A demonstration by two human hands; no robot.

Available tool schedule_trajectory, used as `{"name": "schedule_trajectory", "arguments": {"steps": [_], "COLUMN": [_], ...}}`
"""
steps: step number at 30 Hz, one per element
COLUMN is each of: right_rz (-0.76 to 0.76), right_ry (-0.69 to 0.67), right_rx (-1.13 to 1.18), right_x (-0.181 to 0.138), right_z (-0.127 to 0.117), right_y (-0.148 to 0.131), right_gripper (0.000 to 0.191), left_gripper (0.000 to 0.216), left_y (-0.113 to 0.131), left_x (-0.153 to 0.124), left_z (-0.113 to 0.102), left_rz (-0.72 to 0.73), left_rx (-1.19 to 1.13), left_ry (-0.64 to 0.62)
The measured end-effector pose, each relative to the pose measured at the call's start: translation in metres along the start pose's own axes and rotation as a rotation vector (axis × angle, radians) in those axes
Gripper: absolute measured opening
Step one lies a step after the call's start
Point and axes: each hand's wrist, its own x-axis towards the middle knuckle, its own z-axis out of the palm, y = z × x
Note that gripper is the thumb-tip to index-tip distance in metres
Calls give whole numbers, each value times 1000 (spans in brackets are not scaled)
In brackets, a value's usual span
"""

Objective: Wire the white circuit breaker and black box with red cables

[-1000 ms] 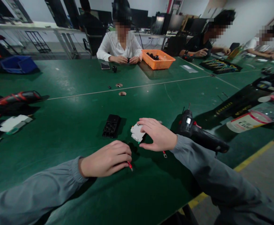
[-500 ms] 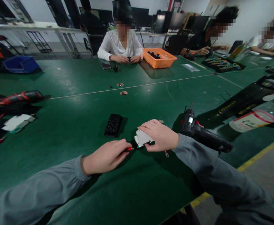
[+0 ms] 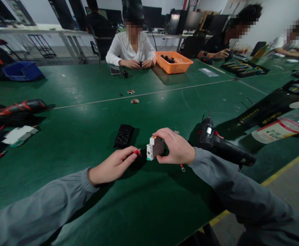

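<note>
My right hand (image 3: 174, 147) grips a small white circuit breaker (image 3: 153, 148), held upright just above the green table (image 3: 83, 116). My left hand (image 3: 113, 165) pinches a short red wire (image 3: 136, 151), whose tip points at the breaker's left side, a little apart from it. A black plastic block (image 3: 123, 136) lies on the table just beyond my left hand. Another red-tipped lug (image 3: 182, 167) lies under my right wrist.
A black cordless screwdriver (image 3: 219, 142) lies right of my right hand. A red drill (image 3: 13, 109) and a white part (image 3: 17, 134) lie at far left. Across the table a person works beside an orange basket (image 3: 173, 62). Clear bags (image 3: 280, 130) lie at right.
My right hand picked the breaker off the table and turned it upright. My left hand lifted the red wire and brought its tip toward the breaker.
</note>
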Motion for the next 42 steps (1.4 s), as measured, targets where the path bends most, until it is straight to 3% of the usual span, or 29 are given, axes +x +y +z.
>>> {"name": "schedule_trajectory", "arguments": {"steps": [6,13,19,26,42], "right_rz": [14,52,72,82,1], "right_ry": [27,-1,-11,-13,-11], "right_rx": [-42,61,97,93,87], "right_x": [-2,-1,-1,0,-2], "right_z": [0,3,2,2,4], "right_y": [1,2,4,5,5], "right_gripper": [68,72,71,69,74], "left_gripper": [32,34,31,29,32], "left_y": [1,0,-1,3,2], "left_x": [-2,-3,-2,-2,1], "left_z": [-3,0,0,-2,-1], "left_rz": [-8,-27,100,61,138], "left_rx": [-69,-115,71,96,147], "left_ry": [-55,10,36,-64,-17]}}
